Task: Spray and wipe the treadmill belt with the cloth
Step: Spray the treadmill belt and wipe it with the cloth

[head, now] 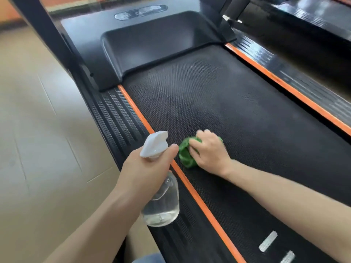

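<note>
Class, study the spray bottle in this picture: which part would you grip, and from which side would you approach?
Grip the narrow neck of the spray bottle just under its white trigger head, coming from the floor side as the left hand does. The neck fits a curled hand; the wide clear body hangs below.

Beige tiled floor (47, 149) beside a second machine (313, 19).

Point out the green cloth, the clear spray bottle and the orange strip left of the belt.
Crumpled green cloth (185, 156): head view, exposed folds.
Clear plastic spray bottle (163, 207): head view, transparent body.
Orange strip (136, 111): head view, upper stretch.
</note>
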The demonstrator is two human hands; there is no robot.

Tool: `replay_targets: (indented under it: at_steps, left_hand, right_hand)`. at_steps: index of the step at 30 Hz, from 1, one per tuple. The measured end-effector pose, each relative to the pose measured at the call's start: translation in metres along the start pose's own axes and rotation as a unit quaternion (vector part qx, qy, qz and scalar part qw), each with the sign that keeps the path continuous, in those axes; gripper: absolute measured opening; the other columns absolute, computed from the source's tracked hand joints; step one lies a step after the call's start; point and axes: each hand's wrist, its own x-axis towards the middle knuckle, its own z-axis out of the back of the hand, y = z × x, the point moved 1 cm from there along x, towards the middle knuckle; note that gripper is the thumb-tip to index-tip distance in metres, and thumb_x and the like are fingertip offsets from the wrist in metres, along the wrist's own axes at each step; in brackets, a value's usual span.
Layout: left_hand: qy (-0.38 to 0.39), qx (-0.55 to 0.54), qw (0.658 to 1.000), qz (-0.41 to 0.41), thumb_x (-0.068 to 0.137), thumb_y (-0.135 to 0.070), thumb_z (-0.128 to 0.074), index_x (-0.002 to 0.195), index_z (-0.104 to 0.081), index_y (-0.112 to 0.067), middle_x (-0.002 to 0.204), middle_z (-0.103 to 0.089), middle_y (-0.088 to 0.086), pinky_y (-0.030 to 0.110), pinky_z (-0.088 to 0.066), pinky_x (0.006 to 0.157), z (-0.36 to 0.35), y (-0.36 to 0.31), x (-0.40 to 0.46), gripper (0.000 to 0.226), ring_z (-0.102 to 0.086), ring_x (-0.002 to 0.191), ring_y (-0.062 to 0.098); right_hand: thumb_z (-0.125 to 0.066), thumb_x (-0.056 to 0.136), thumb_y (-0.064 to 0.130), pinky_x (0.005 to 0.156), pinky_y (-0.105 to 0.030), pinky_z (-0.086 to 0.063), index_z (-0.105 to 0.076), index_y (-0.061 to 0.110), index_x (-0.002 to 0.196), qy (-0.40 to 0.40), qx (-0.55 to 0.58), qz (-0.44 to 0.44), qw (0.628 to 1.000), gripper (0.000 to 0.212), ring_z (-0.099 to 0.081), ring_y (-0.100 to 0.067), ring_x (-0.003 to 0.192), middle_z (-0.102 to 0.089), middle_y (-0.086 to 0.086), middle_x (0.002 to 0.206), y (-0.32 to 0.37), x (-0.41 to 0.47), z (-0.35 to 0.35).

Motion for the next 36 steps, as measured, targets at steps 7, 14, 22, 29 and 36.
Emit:
replay_targets:
  at_steps: [7,14,22,29,36]
  left_hand:
    - [-0.024,-0.025,0.999,0.010,0.092,-0.047,-0.075,0.104,-0.074,-0.004,0.097,-0.077,0.016,0.047,-0.059,0.093,0.012,-0.002,-0.003,0.044,-0.075,0.098,0.033]
    - [-0.021,-0.050,0.999,0.003,0.092,-0.050,-0.075,0.103,-0.074,-0.007,0.106,-0.077,0.019,0.056,-0.057,0.098,0.019,-0.013,-0.001,0.044,-0.070,0.083,0.025]
    - [-0.009,-0.021,1.000,0.010,0.091,-0.052,-0.075,0.108,-0.075,-0.004,0.107,-0.077,0.020,0.050,-0.059,0.095,0.022,-0.004,0.006,0.050,-0.070,0.084,0.027]
    - [-0.023,-0.009,1.000,0.017,0.093,-0.046,-0.073,0.106,-0.077,-0.003,0.089,-0.076,0.012,0.032,-0.048,0.071,0.016,-0.005,0.007,0.045,-0.059,0.073,0.016]
    - [-0.003,-0.017,1.000,0.015,0.092,-0.052,-0.073,0.109,-0.078,-0.007,0.098,-0.079,0.014,0.030,-0.048,0.069,0.009,-0.009,0.004,0.048,-0.059,0.070,0.015]
  right_hand:
    - [-0.047,0.091,0.038,0.061,-0.039,-0.040,-0.059,0.013,0.081,-0.018,-0.021,-0.103,0.994,0.030,-0.051,-0.033,0.073,-0.053,-0.011,0.081,0.028,0.074,-0.031]
    - [-0.056,0.093,0.031,0.067,-0.042,-0.041,-0.053,0.017,0.082,0.097,0.051,0.025,0.994,0.018,-0.040,-0.023,0.077,-0.047,-0.002,0.087,0.032,-0.085,0.045]
    - [-0.057,0.094,0.026,0.065,-0.038,-0.037,-0.056,0.012,0.081,0.070,0.022,0.140,0.987,0.019,-0.042,-0.026,0.075,-0.050,-0.010,0.088,0.020,-0.052,0.032]
    - [-0.046,0.090,0.032,0.060,-0.043,-0.045,-0.059,0.012,0.084,-0.006,0.012,-0.036,0.999,0.025,-0.049,-0.032,0.073,-0.052,-0.013,0.083,0.046,0.066,-0.027]
    - [-0.054,0.094,0.031,0.065,-0.041,-0.038,-0.055,0.016,0.084,0.067,0.039,0.012,0.997,0.018,-0.042,-0.025,0.077,-0.047,-0.004,0.087,0.042,-0.039,0.023]
